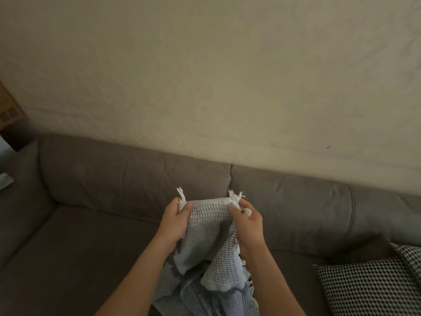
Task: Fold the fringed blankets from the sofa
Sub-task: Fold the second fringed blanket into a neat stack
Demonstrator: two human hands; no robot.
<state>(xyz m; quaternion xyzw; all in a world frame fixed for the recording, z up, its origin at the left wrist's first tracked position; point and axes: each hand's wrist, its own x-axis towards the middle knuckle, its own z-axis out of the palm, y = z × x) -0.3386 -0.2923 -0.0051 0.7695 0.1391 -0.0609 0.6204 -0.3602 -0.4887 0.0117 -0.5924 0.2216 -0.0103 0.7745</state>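
Note:
A pale blue waffle-knit blanket (205, 242) with white fringe hangs in front of me above the grey-brown sofa (91, 247). My left hand (174, 221) pinches one top corner, and my right hand (247, 222) pinches the other. A short stretch of the top edge is held taut between them, with white tassels sticking up past my fingers. The remaining fabric droops in loose folds between my forearms and bunches at the bottom of the view, where its lower end is cut off.
A black-and-white houndstooth cushion (373, 283) lies on the sofa seat at the right. The sofa back (136, 174) runs along a cream wall (205, 76). At the far left stand a brown cardboard box (9, 110) and the sofa arm (20, 190).

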